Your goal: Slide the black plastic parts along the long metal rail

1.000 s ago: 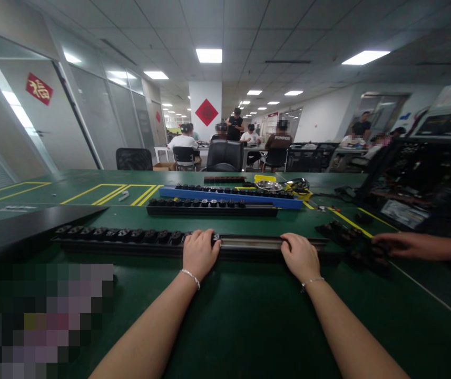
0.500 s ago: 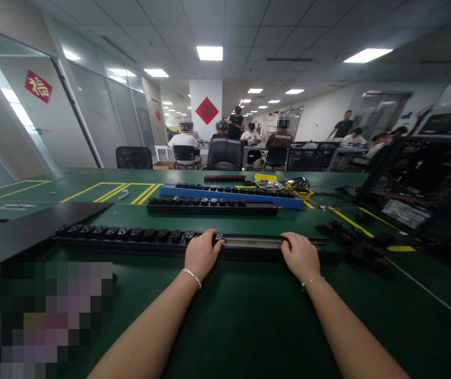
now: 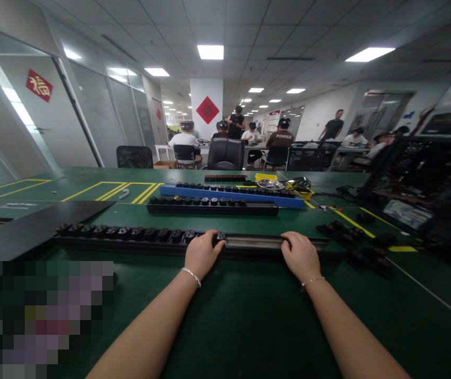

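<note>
A long black power track (image 3: 255, 241) with an open metal-lined channel lies across the table before me. Along its left part sits a row of small black socket modules (image 3: 149, 234). My left hand (image 3: 202, 253) is closed at the row's right end, its thumb and fingers around the last socket module (image 3: 221, 236). Farther right, my right hand (image 3: 300, 255) wraps over the track, thumb on the near side; its fingertips are hidden behind the edge. Bare channel shows between my two hands.
Behind lie a shorter black track (image 3: 212, 209) and a blue rail (image 3: 231, 195), both carrying modules. Loose black modules (image 3: 338, 232) are heaped at right, near an open-fronted machine (image 3: 411, 184). A dark sheet (image 3: 43, 226) lies at left. A metal dish (image 3: 270, 185) stands at the back.
Both hands keep their places on the track and the module. In the background at right, a standing person has shifted left.
</note>
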Action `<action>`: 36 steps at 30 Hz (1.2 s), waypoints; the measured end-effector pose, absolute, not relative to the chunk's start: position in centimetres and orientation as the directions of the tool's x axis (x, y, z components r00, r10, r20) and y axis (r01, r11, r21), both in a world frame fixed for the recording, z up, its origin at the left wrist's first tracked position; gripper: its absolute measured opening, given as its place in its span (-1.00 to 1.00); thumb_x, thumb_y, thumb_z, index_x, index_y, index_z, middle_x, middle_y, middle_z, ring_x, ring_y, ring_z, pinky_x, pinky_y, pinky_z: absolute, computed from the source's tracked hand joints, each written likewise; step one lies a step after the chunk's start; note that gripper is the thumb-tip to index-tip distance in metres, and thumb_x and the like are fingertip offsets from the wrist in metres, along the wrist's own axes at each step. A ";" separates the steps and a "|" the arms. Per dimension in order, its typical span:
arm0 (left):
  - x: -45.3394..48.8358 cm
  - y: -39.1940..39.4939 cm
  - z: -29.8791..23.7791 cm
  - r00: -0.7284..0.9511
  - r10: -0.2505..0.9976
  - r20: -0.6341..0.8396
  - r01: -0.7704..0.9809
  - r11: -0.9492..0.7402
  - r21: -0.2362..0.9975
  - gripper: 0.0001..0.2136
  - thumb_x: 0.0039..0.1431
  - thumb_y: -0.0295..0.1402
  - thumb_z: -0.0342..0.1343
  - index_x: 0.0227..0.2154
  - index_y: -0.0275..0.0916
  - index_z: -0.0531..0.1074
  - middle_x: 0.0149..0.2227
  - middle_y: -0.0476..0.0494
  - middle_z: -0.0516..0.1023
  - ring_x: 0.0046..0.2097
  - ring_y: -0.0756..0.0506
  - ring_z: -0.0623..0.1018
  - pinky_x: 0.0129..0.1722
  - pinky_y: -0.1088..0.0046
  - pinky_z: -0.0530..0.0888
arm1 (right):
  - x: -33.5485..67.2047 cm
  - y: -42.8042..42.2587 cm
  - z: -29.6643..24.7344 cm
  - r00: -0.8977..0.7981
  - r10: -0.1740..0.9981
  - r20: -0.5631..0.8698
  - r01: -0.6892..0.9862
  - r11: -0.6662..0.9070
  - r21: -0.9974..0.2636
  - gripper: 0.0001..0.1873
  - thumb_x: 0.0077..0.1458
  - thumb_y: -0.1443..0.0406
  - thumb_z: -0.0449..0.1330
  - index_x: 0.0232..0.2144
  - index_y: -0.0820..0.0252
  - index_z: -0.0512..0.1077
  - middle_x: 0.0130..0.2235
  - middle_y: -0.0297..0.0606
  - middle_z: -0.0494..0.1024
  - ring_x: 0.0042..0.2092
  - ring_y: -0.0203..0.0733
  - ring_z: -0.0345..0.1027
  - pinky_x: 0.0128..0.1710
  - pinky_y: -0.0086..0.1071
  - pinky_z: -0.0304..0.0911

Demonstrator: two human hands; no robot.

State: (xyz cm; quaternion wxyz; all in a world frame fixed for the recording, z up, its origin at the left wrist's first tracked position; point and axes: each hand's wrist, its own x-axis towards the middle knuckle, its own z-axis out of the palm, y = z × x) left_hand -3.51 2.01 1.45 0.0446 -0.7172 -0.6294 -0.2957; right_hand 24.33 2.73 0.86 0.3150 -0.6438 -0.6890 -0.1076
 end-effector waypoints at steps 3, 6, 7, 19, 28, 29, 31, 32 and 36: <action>-3.4 1.9 1.6 0.044 0.872 0.487 0.932 -0.211 0.295 -0.70 0.16 -0.16 0.05 -0.11 -0.20 0.40 -0.24 -0.12 0.60 -0.19 -0.13 0.57 -0.15 0.35 0.43 | 24.0 2.8 0.8 -0.004 0.819 0.573 0.951 0.180 -0.251 -0.69 0.07 0.32 -0.06 -0.25 0.19 0.46 -0.13 -0.17 0.51 -0.07 -0.12 0.31 -0.07 -0.24 0.18; -3.3 1.7 1.7 0.051 0.870 0.491 0.935 -0.214 0.284 -0.70 0.16 -0.18 0.04 -0.11 -0.21 0.40 -0.25 -0.13 0.60 -0.19 -0.14 0.57 -0.14 0.34 0.42 | 23.7 2.9 0.8 -0.023 0.818 0.575 0.947 0.201 -0.249 -0.69 0.07 0.33 -0.06 -0.25 0.20 0.46 -0.13 -0.17 0.51 -0.08 -0.12 0.31 -0.07 -0.25 0.18; -3.3 1.7 1.7 0.054 0.869 0.492 0.935 -0.217 0.281 -0.70 0.16 -0.18 0.04 -0.11 -0.21 0.40 -0.26 -0.13 0.60 -0.19 -0.14 0.57 -0.15 0.34 0.42 | 23.7 2.9 0.7 -0.025 0.817 0.576 0.946 0.205 -0.250 -0.69 0.07 0.33 -0.05 -0.25 0.21 0.46 -0.14 -0.16 0.51 -0.08 -0.12 0.31 -0.07 -0.25 0.19; -3.3 1.7 1.7 0.088 0.864 0.495 0.925 -0.256 0.281 -0.72 0.18 -0.25 0.01 -0.09 -0.20 0.38 -0.26 -0.12 0.59 -0.20 -0.13 0.57 -0.16 0.35 0.43 | 23.8 2.9 0.8 -0.038 0.815 0.579 0.944 0.219 -0.246 -0.68 0.07 0.33 -0.06 -0.27 0.19 0.48 -0.14 -0.17 0.51 -0.08 -0.12 0.31 -0.07 -0.23 0.20; -3.3 1.7 1.5 0.098 0.869 0.485 0.913 -0.272 0.304 -0.71 0.18 -0.26 -0.01 -0.07 -0.21 0.38 -0.27 -0.10 0.59 -0.25 -0.10 0.55 -0.22 0.37 0.43 | 23.7 2.8 1.0 -0.038 0.829 0.558 0.952 0.199 -0.231 -0.68 0.09 0.32 -0.08 -0.28 0.20 0.47 -0.14 -0.17 0.51 -0.08 -0.13 0.31 -0.07 -0.25 0.19; -3.3 1.7 1.5 0.098 0.869 0.485 0.916 -0.270 0.298 -0.71 0.18 -0.26 -0.01 -0.07 -0.21 0.38 -0.28 -0.10 0.59 -0.26 -0.11 0.55 -0.23 0.37 0.43 | 23.6 2.7 1.0 -0.039 0.830 0.556 0.953 0.199 -0.230 -0.68 0.09 0.32 -0.08 -0.28 0.20 0.47 -0.14 -0.17 0.51 -0.08 -0.13 0.30 -0.07 -0.25 0.19; -3.3 1.7 1.5 0.098 0.868 0.487 0.920 -0.266 0.289 -0.71 0.18 -0.26 -0.01 -0.07 -0.21 0.38 -0.28 -0.09 0.59 -0.26 -0.11 0.55 -0.23 0.37 0.43 | 23.6 2.7 1.0 -0.039 0.832 0.553 0.953 0.198 -0.231 -0.68 0.09 0.32 -0.08 -0.27 0.21 0.47 -0.14 -0.17 0.51 -0.07 -0.13 0.30 -0.07 -0.25 0.19; -3.3 1.7 1.5 0.097 0.868 0.486 0.920 -0.265 0.288 -0.71 0.18 -0.26 -0.01 -0.06 -0.21 0.38 -0.29 -0.09 0.59 -0.26 -0.11 0.55 -0.23 0.37 0.43 | 23.6 2.7 1.0 -0.038 0.832 0.553 0.952 0.198 -0.233 -0.68 0.09 0.32 -0.08 -0.27 0.21 0.47 -0.14 -0.17 0.51 -0.07 -0.13 0.30 -0.06 -0.25 0.19; -3.3 1.7 1.5 0.096 0.874 0.475 0.921 -0.259 0.291 -0.71 0.18 -0.26 0.00 -0.06 -0.20 0.37 -0.28 -0.09 0.59 -0.27 -0.11 0.55 -0.24 0.37 0.42 | 23.7 2.7 0.9 -0.039 0.826 0.562 0.949 0.206 -0.237 -0.68 0.08 0.34 -0.07 -0.27 0.22 0.47 -0.14 -0.16 0.51 -0.07 -0.13 0.31 -0.06 -0.25 0.19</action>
